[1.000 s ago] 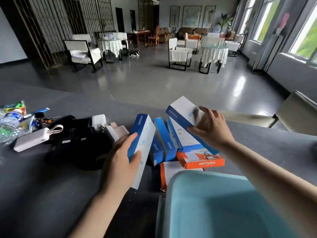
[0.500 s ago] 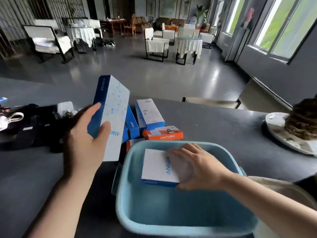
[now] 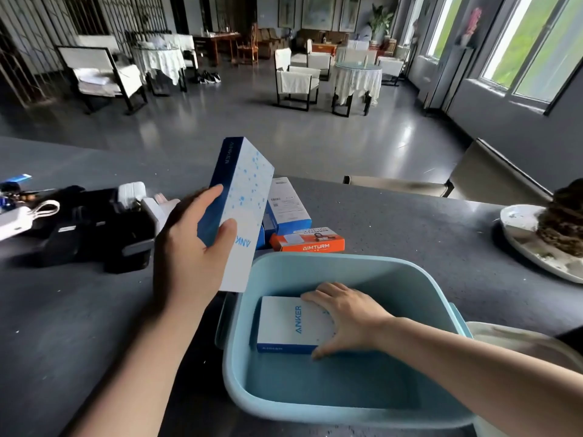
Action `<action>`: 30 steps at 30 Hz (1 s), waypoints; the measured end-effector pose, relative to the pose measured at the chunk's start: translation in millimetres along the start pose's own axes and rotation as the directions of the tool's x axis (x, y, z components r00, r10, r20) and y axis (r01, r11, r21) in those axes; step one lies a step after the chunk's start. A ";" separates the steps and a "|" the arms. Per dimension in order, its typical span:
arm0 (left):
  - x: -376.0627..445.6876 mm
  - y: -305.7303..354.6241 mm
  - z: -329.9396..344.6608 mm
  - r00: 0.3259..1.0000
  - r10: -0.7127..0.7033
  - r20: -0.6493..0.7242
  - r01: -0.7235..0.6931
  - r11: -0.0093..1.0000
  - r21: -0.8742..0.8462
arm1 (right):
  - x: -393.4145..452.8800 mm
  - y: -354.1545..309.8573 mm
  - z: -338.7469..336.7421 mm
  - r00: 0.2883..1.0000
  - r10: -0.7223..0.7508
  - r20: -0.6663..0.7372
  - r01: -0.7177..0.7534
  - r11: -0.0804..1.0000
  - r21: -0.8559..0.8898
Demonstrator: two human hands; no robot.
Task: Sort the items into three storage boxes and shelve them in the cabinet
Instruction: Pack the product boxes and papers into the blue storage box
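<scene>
A light blue storage box (image 3: 407,272) stands on the dark table in front of me. Inside it a white and blue Anker box (image 3: 290,323) lies flat on the bottom, and my right hand (image 3: 345,316) grips its right end, fingers over the far edge and thumb on the near edge. My left hand (image 3: 189,260) holds a tall blue and white Anker box (image 3: 243,197) upright above the table, just left of the storage box. Behind lie another blue and white box (image 3: 288,206) and an orange box (image 3: 307,242).
Black pouches (image 3: 91,228), a white charger (image 3: 132,192) and a white power bank (image 3: 15,217) lie at the left. A white plate (image 3: 520,234) with a dark brown heap sits at the right. A beige chair back (image 3: 504,339) is beside the storage box.
My right hand has lowered its Anker box to the bottom of the storage box. My left hand has carried the tall box rightward, closer to the storage box.
</scene>
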State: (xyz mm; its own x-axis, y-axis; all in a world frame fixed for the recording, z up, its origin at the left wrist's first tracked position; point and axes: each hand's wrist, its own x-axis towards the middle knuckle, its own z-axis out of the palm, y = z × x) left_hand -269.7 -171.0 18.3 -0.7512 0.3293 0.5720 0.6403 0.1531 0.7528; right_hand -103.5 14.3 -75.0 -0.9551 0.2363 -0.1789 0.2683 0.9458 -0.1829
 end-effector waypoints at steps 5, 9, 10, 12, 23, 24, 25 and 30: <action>2.9 -1.1 11.3 0.992 -0.102 0.078 0.113 0.983 -0.145 | -9.4 4.1 -24.3 0.992 0.054 -0.111 -0.028 0.975 0.221; -7.5 14.4 27.8 0.975 -0.176 0.137 0.212 0.922 -0.324 | -24.4 -13.4 -79.2 0.844 0.375 -0.383 0.070 0.631 0.773; -15.3 20.2 34.6 0.972 -0.173 0.159 0.219 0.911 -0.349 | -26.2 -23.5 -91.3 0.864 0.411 -0.291 0.070 0.475 0.877; -33.9 28.6 49.1 0.973 -0.121 0.198 0.188 0.912 -0.365 | -24.9 -38.9 -104.5 0.906 0.401 -0.134 0.010 0.296 0.955; -57.8 20.6 55.1 0.931 0.014 0.365 0.097 0.954 -0.284 | -17.2 -38.4 -92.9 0.835 0.531 -0.145 0.007 0.253 0.967; -55.4 12.3 50.5 0.937 0.013 0.348 0.071 0.971 -0.227 | -19.3 -32.5 -90.3 0.838 0.523 -0.157 0.003 0.283 0.959; -52.1 1.1 46.2 0.946 0.006 0.323 0.039 0.990 -0.132 | -23.1 -27.7 -88.8 0.848 0.506 -0.156 -0.014 0.317 0.948; -47.9 -39.4 40.3 0.898 -0.177 0.403 0.091 0.971 0.222 | -38.3 -9.9 -68.4 0.958 0.260 -0.117 -0.168 0.846 0.507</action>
State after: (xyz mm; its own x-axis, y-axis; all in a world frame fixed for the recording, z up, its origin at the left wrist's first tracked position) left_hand -252.5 -155.2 -51.9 -0.7229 0.6445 0.2491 0.5886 0.3855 0.7106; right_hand -78.2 11.0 -0.2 -0.8602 0.4988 -0.1062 0.4512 0.6473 -0.6143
